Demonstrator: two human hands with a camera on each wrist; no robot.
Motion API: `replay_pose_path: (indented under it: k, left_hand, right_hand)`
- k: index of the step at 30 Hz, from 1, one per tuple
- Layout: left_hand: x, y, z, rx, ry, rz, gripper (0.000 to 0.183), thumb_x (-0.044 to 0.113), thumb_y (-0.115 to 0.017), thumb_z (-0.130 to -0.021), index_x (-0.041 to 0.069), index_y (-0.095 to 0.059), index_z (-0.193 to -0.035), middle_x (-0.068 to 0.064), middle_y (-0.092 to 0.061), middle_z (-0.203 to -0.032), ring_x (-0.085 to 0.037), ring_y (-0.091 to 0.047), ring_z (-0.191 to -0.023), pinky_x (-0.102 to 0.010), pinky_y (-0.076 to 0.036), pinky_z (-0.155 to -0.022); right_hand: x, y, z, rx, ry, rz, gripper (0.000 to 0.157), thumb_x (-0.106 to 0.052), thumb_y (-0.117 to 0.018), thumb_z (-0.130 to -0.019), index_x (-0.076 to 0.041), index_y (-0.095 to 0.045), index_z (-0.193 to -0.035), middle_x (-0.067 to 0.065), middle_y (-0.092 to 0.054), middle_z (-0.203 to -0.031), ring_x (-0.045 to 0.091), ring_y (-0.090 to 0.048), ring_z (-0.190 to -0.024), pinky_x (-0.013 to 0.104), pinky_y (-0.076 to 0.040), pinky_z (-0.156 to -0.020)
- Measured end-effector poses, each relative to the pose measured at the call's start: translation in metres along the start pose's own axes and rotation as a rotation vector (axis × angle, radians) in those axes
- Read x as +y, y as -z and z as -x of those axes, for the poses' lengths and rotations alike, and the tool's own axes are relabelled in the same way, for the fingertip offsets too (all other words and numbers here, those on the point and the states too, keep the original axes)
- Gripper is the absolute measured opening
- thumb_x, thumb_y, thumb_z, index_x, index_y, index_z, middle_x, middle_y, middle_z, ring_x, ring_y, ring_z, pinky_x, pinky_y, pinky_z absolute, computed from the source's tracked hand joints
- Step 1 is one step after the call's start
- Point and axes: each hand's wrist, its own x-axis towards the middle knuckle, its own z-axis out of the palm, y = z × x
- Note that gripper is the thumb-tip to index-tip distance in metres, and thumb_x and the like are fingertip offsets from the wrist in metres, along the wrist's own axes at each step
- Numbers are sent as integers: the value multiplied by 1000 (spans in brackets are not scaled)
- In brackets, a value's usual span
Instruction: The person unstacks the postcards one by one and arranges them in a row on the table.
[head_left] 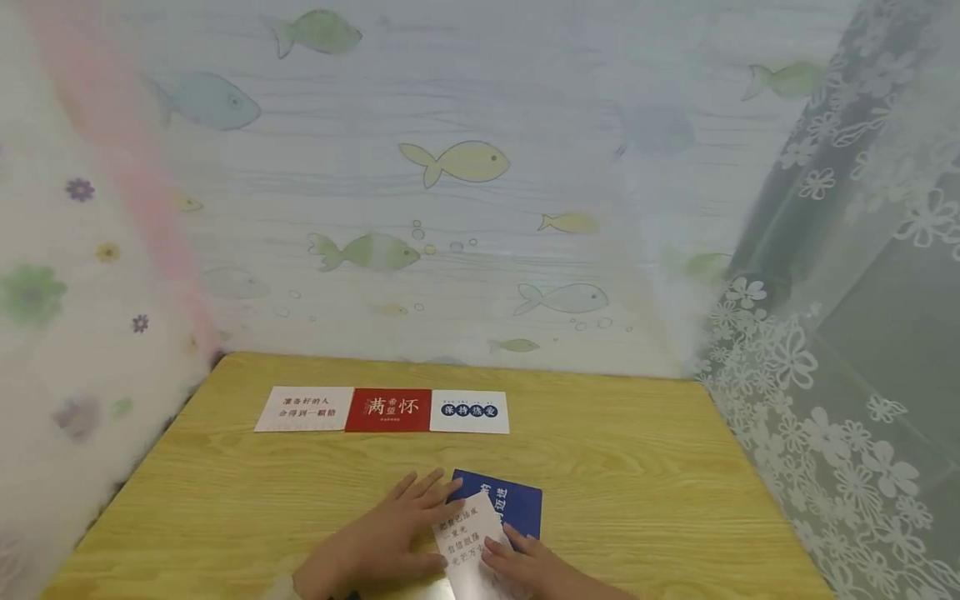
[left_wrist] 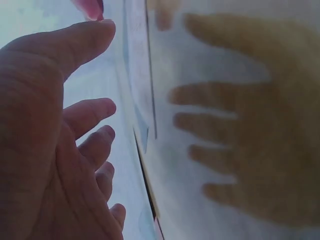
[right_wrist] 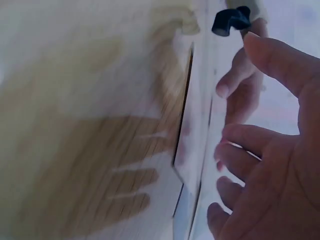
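Note:
A pale card with dark writing (head_left: 467,537) lies tilted over a blue card with white writing (head_left: 525,504) near the front of the table. My left hand (head_left: 393,533) is at their left side, its fingers extended over the blue card's corner and the pale card's edge. From the right, my right hand (head_left: 536,567) reaches in, fingertips at the pale card's right edge. In the left wrist view the left hand (left_wrist: 45,130) has loosely spread fingers. The right wrist view shows the right hand (right_wrist: 272,170) with slightly bent fingers, facing the left hand (right_wrist: 245,90).
Farther back, a pale pink card (head_left: 303,409), a red card (head_left: 388,410) and a white card (head_left: 469,412) lie side by side in a row. The wood-grain table (head_left: 637,467) is bordered by a fish-patterned curtain (head_left: 465,275) behind and flowered lace (head_left: 817,417) at right.

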Motion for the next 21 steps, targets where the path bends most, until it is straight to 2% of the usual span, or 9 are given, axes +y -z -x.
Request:
replay_pose_path:
  k: [3, 5, 11, 14, 16, 18, 20, 21]
  left_hand:
    - [5, 0, 5, -23, 18, 12, 66, 61, -57, -94, 35, -45, -154, 8, -32, -166, -32, -18, -157, -66, -15, -122]
    - [6, 0, 7, -40, 27, 14, 65, 62, -55, -95, 35, -46, -153, 8, -33, -165, -33, -20, -156, -66, -15, -122]
    - [7, -2, 15, -74, 32, -4, 62, 63, -55, -95, 36, -49, -151, 6, -34, -165, -35, -22, -155, -65, -18, -122]
    - [9, -5, 19, -86, 8, -38, 65, 69, -50, -95, 36, -50, -151, 6, -35, -165, -34, -24, -155, -64, -21, -121]
    - [11, -7, 22, -97, -19, -58, 69, 74, -48, -92, 35, -53, -148, 6, -37, -163, -32, -27, -154, -63, -26, -120]
    - [15, -8, 25, -98, -74, -88, 68, 75, -47, -91, 34, -58, -144, 6, -41, -161, -30, -33, -152, -59, -32, -119]
    - [18, -9, 26, -90, -134, -105, 63, 71, -49, -93, 32, -64, -139, 6, -46, -158, -27, -40, -148, -54, -39, -116]
    - [19, -8, 25, -78, -167, -116, 59, 68, -50, -94, 30, -66, -137, 5, -49, -156, -25, -44, -146, -52, -42, -115]
  right_hand:
    - [-5, -7, 2, -49, -48, 12, 65, -57, -43, -104, -18, -42, -157, -2, -43, -160, 31, -34, -151, 51, -41, -116]
    - [-5, -11, 5, -38, -67, 42, 67, -61, -39, -104, -19, -43, -156, -4, -45, -159, 31, -37, -149, 51, -42, -115]
    - [-1, -10, 13, -12, -126, 115, 72, -65, -39, -102, -16, -47, -154, -1, -46, -158, 32, -39, -148, 50, -43, -114]
    - [1, -7, 14, 3, -147, 145, 75, -67, -42, -100, -15, -47, -154, 2, -44, -160, 33, -38, -149, 51, -42, -115]
    - [4, -5, 16, 38, -161, 177, 80, -71, -43, -97, -14, -47, -154, 5, -42, -161, 34, -37, -149, 52, -41, -116]
    - [7, -4, 20, 90, -160, 195, 85, -74, -45, -95, -12, -46, -153, 10, -42, -161, 37, -36, -148, 46, -33, -122]
    - [11, -3, 25, 134, -150, 188, 89, -74, -47, -93, -8, -45, -154, 15, -40, -160, 38, -34, -148, 34, -16, -126]
    - [13, -2, 27, 152, -135, 198, 91, -74, -48, -93, -6, -44, -154, 18, -41, -159, 39, -34, -147, 35, -16, -126]
